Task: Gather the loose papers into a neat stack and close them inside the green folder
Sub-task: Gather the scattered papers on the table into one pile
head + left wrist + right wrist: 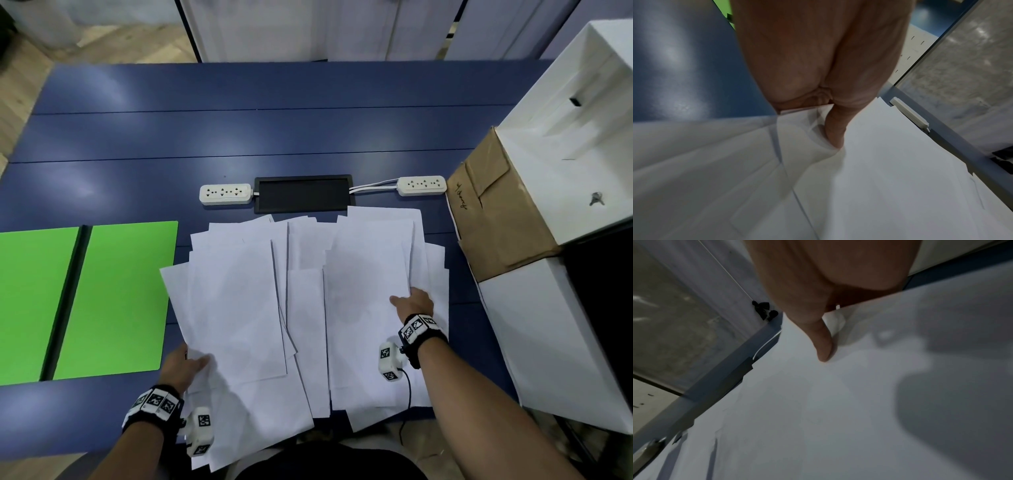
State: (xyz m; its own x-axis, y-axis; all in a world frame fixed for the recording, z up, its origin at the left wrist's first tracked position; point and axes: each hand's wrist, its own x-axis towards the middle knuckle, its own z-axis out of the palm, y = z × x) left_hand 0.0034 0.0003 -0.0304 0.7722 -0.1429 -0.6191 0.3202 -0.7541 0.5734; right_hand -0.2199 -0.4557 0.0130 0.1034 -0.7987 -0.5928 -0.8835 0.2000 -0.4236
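Several loose white papers [301,308] lie fanned across the blue table [239,137], some hanging over its near edge. The green folder [116,298] lies open and flat to their left. My left hand [186,365] grips the lower left edge of the spread. In the left wrist view its thumb [835,129] presses on top of the papers [890,170], with the fingers tucked beneath. My right hand [412,303] pinches the right edge of the right-hand sheets. Its thumb [824,345] lies on the papers [818,410], and its fingers are hidden under them.
Two white power strips [226,194] [422,185] flank a black cable hatch [303,193] just behind the papers. A brown cardboard box [493,219] and white boxes [565,144] crowd the table's right side. A cable [407,390] trails from my right wrist.
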